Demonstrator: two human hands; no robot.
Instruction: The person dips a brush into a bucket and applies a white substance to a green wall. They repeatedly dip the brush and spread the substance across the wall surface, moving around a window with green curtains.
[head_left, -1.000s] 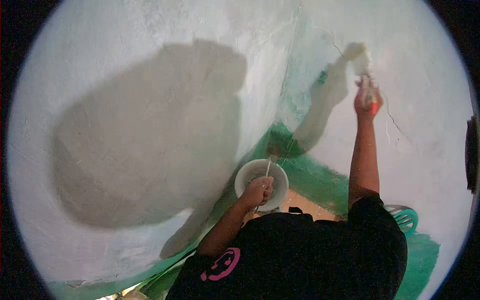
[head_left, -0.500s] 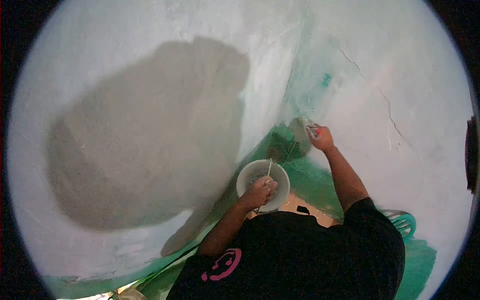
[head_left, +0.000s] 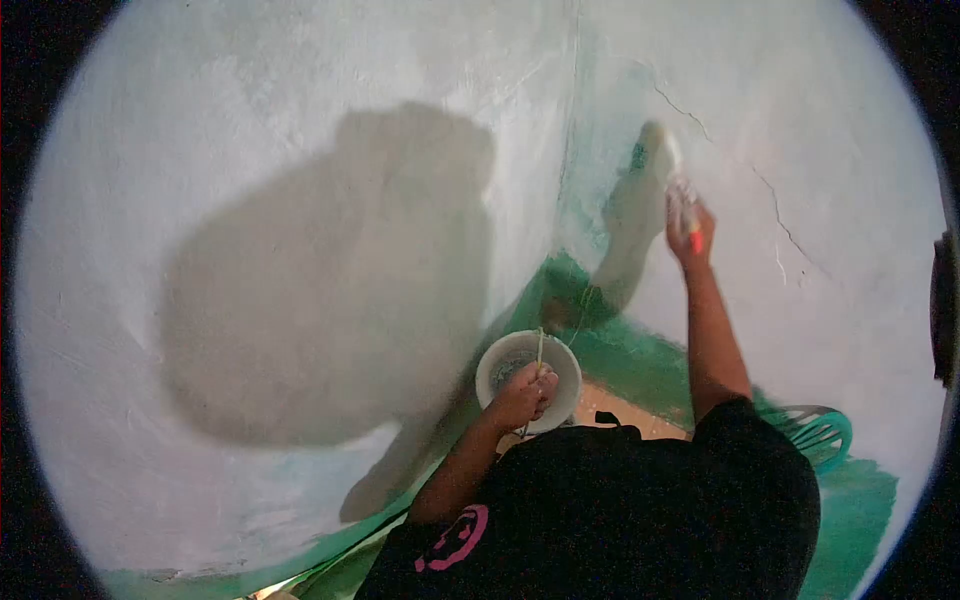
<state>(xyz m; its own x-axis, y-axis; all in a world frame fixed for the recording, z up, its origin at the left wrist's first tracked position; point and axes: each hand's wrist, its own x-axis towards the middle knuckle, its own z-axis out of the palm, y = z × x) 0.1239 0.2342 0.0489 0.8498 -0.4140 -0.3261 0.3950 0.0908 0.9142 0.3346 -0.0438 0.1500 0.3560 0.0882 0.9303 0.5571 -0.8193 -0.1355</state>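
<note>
My right hand (head_left: 698,245) is closed around a paintbrush (head_left: 668,155) with a red part on its handle. Pale, blurred bristles are at the right wall (head_left: 840,150), beside a small dark green patch and below a thin crack. My left hand (head_left: 522,396) is closed on the thin handle (head_left: 541,350) of a white bucket (head_left: 571,383), above its opening. Inside the bucket, greyish material shows, partly covered by the hand. Pale paint marks show on the fingers of both hands.
Two walls meet at a corner, white above a green band (head_left: 640,365) along the bottom. My shadow falls on the left wall (head_left: 110,250). A green slatted object (head_left: 825,438), perhaps a chair back, is by my right shoulder. Orange-brown floor (head_left: 620,402) shows behind the bucket.
My right hand has moved the paintbrush up and to the right along the wall, away from the corner. My left hand still holds the bucket, nearly in place. The view has shifted slightly.
</note>
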